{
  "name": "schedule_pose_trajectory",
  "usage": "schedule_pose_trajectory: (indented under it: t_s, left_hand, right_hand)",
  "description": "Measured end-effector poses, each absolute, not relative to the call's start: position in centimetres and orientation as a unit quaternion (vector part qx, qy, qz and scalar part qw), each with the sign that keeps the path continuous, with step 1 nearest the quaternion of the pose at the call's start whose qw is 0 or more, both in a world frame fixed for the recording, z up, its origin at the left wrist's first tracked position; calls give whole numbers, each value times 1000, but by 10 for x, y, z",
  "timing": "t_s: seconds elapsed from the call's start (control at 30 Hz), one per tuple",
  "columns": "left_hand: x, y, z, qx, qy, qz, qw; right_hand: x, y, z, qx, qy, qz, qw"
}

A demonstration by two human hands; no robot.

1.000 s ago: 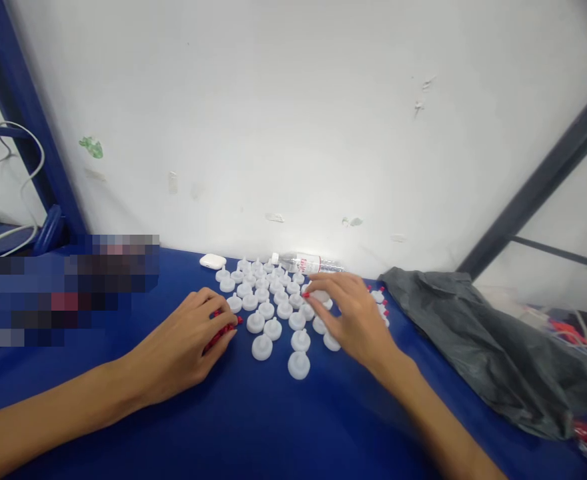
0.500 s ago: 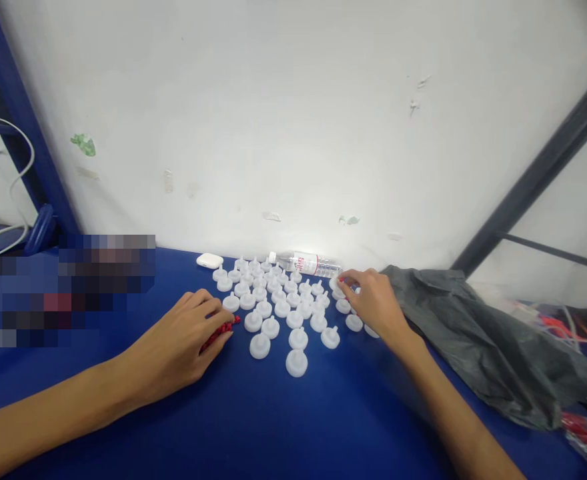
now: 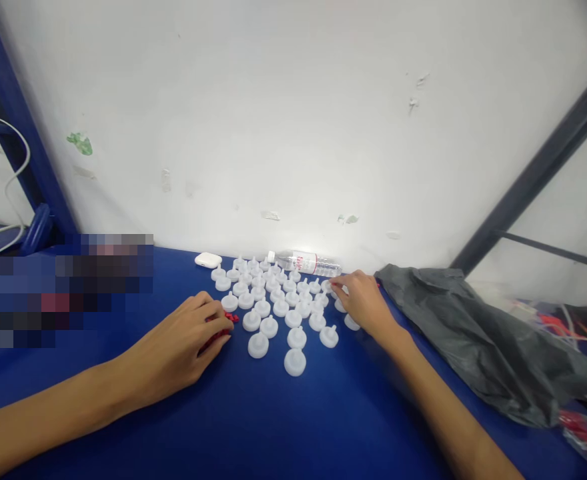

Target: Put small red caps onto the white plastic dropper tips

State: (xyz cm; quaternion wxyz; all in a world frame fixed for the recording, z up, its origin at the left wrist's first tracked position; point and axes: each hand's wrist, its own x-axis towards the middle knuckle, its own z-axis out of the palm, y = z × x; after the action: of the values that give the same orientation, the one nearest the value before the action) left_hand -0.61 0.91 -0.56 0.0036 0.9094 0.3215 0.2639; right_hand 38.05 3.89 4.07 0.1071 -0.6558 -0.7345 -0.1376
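Many white plastic caps with narrow spouts (image 3: 296,338) stand loosely grouped on the blue tabletop (image 3: 293,427), spouts up. My left hand (image 3: 193,340) rests at the left of the group, its fingers curled over a small heap of red pieces (image 3: 232,318), most of them hidden under the palm. At the back right, my right hand (image 3: 366,300) pinches with thumb and forefinger at the spout of a white cap (image 3: 327,285). What sits between those fingertips is too small to make out. A bit of red (image 3: 378,285) shows just behind this hand.
A clear plastic bottle (image 3: 306,263) lies along the wall behind the caps, with a white rounded case (image 3: 208,260) to its left. A dark grey bag (image 3: 473,333) covers the right side. Blue and dark frame posts (image 3: 538,160) stand at both sides.
My right hand has shifted a little left among the caps; the red piece seen at its fingertips before is no longer distinct. The left hand has stayed almost in place.
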Motion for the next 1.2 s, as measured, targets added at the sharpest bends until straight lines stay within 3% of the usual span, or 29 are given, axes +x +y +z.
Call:
schedule_pose_trajectory:
  t_s: [0.67,0.97,1.2]
  left_hand:
    - [-6,12,-10,911,307,274,12]
    - [-1,-11,11,904,348,245,30]
    - [-2,-1,1,910,336,240,-40]
  right_hand:
    - [374,32,46,-641,-745,-124,139]
    - [376,37,37,-611,-777,-67,132]
    - [378,33,36,-587,-777,-49,222]
